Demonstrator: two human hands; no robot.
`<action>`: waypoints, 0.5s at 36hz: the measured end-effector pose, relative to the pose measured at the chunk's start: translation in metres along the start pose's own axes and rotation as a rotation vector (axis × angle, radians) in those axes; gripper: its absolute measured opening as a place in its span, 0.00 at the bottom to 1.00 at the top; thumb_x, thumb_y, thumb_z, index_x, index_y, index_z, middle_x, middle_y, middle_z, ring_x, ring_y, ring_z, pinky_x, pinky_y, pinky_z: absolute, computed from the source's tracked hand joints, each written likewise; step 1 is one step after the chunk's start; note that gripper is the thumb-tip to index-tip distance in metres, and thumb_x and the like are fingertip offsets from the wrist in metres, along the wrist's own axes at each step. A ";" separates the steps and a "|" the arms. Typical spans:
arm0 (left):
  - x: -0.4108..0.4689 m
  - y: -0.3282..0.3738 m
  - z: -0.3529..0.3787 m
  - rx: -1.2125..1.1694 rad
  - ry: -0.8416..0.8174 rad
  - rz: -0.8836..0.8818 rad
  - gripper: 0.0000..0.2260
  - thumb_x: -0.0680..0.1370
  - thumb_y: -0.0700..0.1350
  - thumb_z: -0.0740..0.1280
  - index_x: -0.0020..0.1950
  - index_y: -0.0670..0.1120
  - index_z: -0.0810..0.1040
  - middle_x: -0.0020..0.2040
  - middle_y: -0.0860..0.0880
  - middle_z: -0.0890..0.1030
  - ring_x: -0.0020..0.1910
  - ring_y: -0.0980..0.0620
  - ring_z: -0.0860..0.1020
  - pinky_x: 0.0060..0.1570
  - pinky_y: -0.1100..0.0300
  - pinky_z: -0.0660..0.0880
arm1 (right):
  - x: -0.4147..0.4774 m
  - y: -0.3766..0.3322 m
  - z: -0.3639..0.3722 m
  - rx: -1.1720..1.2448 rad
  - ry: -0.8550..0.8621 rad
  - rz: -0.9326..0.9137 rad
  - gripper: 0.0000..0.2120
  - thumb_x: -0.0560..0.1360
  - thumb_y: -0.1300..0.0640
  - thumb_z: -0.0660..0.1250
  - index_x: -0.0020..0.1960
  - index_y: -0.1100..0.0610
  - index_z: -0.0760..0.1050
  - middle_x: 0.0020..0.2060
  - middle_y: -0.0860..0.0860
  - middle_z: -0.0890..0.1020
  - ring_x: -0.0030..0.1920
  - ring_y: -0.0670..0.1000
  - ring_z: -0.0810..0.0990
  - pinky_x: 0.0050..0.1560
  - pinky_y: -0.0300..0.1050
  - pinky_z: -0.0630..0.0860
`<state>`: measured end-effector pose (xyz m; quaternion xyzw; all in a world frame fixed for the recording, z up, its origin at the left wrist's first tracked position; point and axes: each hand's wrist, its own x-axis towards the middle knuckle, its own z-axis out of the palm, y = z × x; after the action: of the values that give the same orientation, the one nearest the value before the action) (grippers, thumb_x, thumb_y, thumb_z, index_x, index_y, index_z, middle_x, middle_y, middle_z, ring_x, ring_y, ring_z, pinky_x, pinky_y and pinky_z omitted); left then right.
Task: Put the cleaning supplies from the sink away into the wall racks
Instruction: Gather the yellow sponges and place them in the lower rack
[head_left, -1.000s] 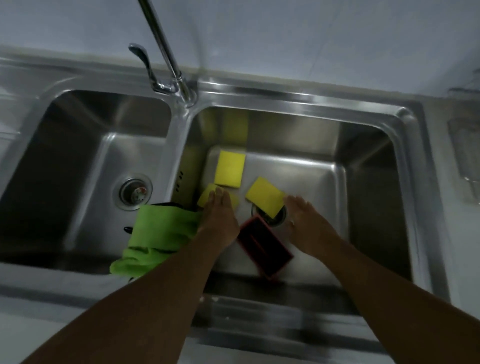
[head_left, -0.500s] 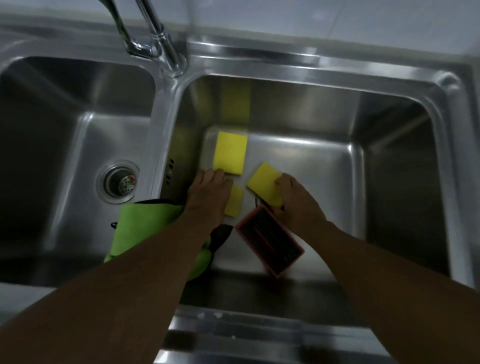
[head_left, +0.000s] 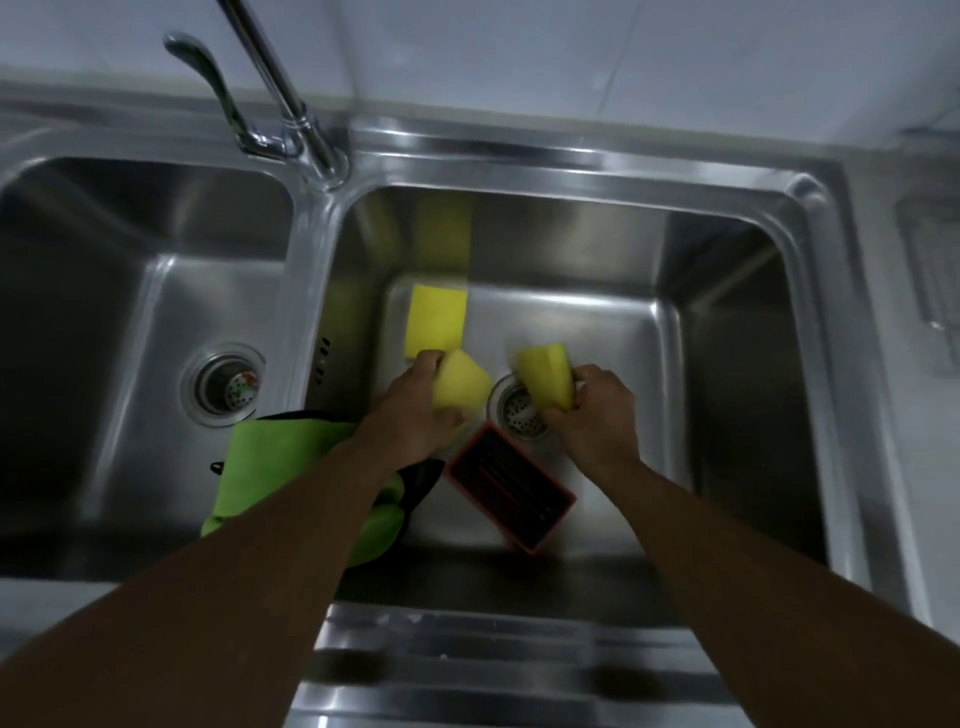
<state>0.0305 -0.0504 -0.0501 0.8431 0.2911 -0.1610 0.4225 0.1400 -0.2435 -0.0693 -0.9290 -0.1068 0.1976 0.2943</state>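
left hand (head_left: 415, 415): gripping a sponge (head_left: 460, 382)
right hand (head_left: 597, 410): gripping another sponge (head_left: 545, 376)
nearby: third sponge (head_left: 435, 321), red tray (head_left: 511, 486), green cloth (head_left: 270, 457), maybe gloves

Both bare forearms extended forward and downward, converging slightly toward the middle. Left hand (head_left: 421, 410) palm turned inward, fingers and thumb closed around a yellow sponge (head_left: 460, 383) at its right side. Right hand (head_left: 597, 413) level with the left, well apart from it, fingers curled around a second yellow sponge (head_left: 545, 375) at its left side.
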 end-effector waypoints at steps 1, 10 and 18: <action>-0.001 0.004 -0.001 -0.029 0.014 -0.023 0.31 0.76 0.52 0.70 0.74 0.49 0.61 0.66 0.44 0.73 0.61 0.41 0.75 0.54 0.50 0.75 | -0.004 -0.002 -0.006 0.026 0.031 0.012 0.18 0.64 0.54 0.77 0.52 0.56 0.77 0.46 0.51 0.74 0.45 0.53 0.77 0.38 0.40 0.68; -0.011 0.056 -0.020 -0.550 0.038 -0.116 0.30 0.76 0.46 0.69 0.75 0.55 0.60 0.59 0.49 0.80 0.55 0.49 0.80 0.58 0.44 0.78 | -0.043 -0.038 -0.059 0.532 0.012 0.025 0.23 0.65 0.61 0.76 0.58 0.51 0.75 0.45 0.50 0.84 0.46 0.49 0.84 0.42 0.45 0.83; -0.030 0.095 -0.044 -0.854 -0.099 -0.099 0.21 0.79 0.36 0.62 0.68 0.55 0.69 0.56 0.44 0.79 0.52 0.40 0.82 0.45 0.39 0.82 | -0.049 -0.068 -0.074 0.669 -0.106 -0.093 0.31 0.62 0.55 0.72 0.64 0.45 0.72 0.49 0.53 0.83 0.49 0.54 0.83 0.45 0.51 0.83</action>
<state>0.0680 -0.0703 0.0502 0.5689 0.3509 -0.0865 0.7387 0.1217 -0.2412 0.0412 -0.7634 -0.0935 0.2560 0.5856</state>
